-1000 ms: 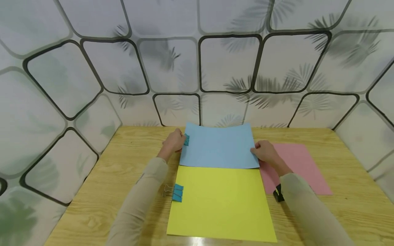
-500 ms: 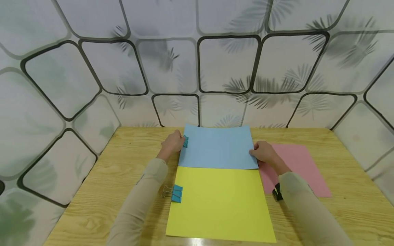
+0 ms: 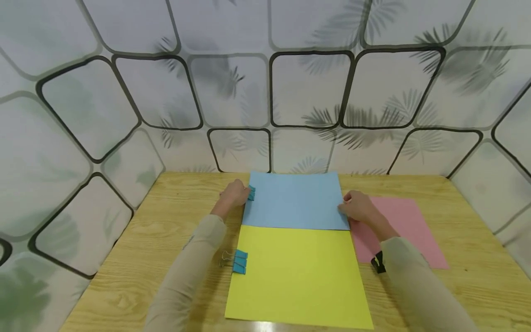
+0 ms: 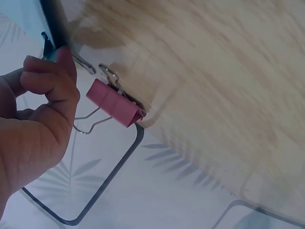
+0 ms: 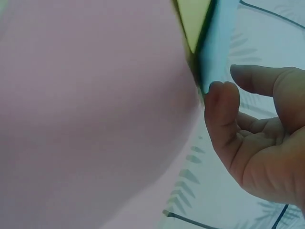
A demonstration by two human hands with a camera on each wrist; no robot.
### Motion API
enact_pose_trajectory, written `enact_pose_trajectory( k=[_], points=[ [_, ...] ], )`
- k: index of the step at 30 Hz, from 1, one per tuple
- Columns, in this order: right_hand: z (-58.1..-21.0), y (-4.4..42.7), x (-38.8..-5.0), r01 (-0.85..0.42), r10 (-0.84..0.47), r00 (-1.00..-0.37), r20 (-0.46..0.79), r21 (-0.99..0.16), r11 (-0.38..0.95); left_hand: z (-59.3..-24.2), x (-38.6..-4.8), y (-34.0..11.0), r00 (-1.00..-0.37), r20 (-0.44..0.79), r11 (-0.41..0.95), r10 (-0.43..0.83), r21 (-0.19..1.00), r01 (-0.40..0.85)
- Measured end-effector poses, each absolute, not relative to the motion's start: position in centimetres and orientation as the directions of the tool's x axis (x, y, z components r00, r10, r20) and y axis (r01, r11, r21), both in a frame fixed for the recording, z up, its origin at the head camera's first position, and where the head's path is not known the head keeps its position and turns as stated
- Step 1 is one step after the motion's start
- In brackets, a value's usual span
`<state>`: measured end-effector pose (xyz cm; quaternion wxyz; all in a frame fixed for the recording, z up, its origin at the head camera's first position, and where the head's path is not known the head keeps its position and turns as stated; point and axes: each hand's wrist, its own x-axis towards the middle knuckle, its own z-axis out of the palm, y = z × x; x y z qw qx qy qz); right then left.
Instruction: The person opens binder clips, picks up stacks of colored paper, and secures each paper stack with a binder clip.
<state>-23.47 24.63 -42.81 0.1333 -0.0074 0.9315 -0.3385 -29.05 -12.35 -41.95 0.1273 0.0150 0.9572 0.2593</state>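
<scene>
My left hand (image 3: 235, 192) pinches a teal binder clip (image 3: 251, 192) at the left edge of the light-blue sheet (image 3: 294, 200). In the left wrist view the fingers of that hand (image 4: 40, 105) hide most of this clip. The blue sheet covers the far part of a yellow sheet (image 3: 298, 276). Beside the blue sheet's right edge is my right hand (image 3: 358, 206). Its fingertips touch the edge in the right wrist view, with the thumb apart from them. A second teal binder clip (image 3: 240, 262) sits on the yellow sheet's left edge.
A pink sheet (image 3: 404, 230) lies on the wooden table (image 3: 166, 221), right of the yellow one. A pink binder clip (image 4: 114, 102) stands near the patterned wall (image 3: 307, 92). Something black (image 3: 378, 263) is at my right cuff.
The blue sheet's far edge has come down and now looks flatter. My left hand has lowered slightly with the teal clip. The right hand stays at the right edge.
</scene>
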Motion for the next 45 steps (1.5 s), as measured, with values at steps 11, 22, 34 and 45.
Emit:
enact_pose_trajectory(
  k=[11, 22, 34, 45],
  points=[
    [-42.1, 26.3, -21.5, 0.063, -0.204, -0.944, -0.258, -0.752, 0.657, -40.3, -26.8, -14.1, -0.971, -0.201, 0.814, 0.129, 0.580, -0.012],
    [-39.0, 25.8, -19.2, -0.081, -0.277, -0.957, -0.087, -0.835, 0.544, -39.1, -22.9, -16.0, -0.990, -0.041, 0.705, 0.134, 0.706, 0.066],
    [-39.8, 26.0, -18.5, -0.146, -0.259, -0.965, -0.029, -0.763, 0.629, -40.3, -21.8, -16.1, -0.995, -0.030, 0.655, 0.098, 0.755, 0.042],
    [-39.6, 27.2, -17.6, -0.140, -0.303, -0.944, -0.128, -0.677, 0.722, -40.0, -21.9, -18.0, -0.991, -0.119, 0.659, 0.060, 0.750, -0.050]
  ],
)
